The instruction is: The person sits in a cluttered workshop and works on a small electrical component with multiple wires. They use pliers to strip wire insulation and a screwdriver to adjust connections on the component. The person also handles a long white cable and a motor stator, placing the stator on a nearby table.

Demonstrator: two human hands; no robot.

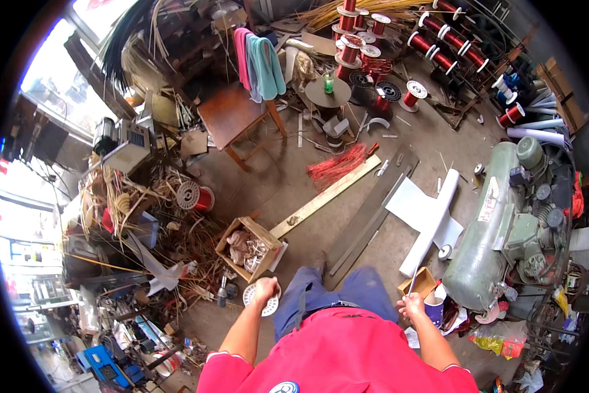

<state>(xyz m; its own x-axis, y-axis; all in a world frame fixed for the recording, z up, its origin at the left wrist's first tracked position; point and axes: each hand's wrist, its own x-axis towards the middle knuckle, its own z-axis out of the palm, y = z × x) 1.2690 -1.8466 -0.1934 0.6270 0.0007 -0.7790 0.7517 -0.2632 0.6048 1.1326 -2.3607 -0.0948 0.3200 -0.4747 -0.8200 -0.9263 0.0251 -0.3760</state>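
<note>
At my left side, my left hand (266,290) is closed on the rim of a white round spool (269,306) with holes in its face. Just beyond it sits a wooden box (263,267) filled with crumpled brownish material. My right hand (412,306) is closed round a thin grey rod (413,280) that points up and away from me. Its tip lies in front of a small open cardboard box (424,283). A dark blue tub (433,310) is right of that hand. White sheet rolls (432,239) lie on the floor ahead.
A green air compressor (483,226) stands to the right. Ahead lie a wooden plank (325,196), dark metal strips (369,216) and red wire (337,167). A wooden chair (229,114) and several red wire spools (350,49) are farther off. Tangled scrap (170,229) covers the left.
</note>
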